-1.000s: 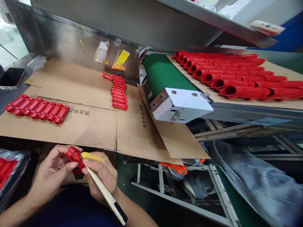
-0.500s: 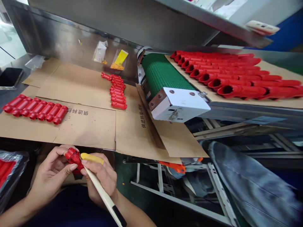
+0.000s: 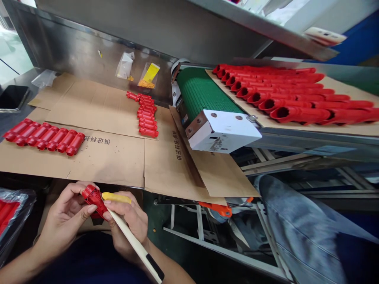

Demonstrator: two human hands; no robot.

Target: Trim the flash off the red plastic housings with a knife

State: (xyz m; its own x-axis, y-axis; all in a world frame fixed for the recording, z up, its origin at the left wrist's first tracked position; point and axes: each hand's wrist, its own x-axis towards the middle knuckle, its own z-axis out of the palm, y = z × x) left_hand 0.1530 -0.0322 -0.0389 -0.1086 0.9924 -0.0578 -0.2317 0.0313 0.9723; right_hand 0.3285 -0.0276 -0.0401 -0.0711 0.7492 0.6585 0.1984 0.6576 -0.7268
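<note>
Close to my lap, my left hand grips a short red plastic tube with a ridged collar, fingers and thumb wrapped round it. My right hand is closed on a slim cream-handled tool with a black band near its lower end. Its working tip is hidden at the tube. A yellow finger cot covers one finger of that hand. My right fingertips also touch the tube's lower side. Similar red tubes lie in a slanted row on the cardboard beyond my hands.
Several smaller red pieces line up further back. At right is a green conveyor belt beside a board of red tubes. A phone and a plastic-lined bin are at left. A person's denim-covered leg is at right.
My right hand and the tool have shifted slightly to the right. The tube has turned a little in my left hand. At right, the denim-covered leg has moved.
</note>
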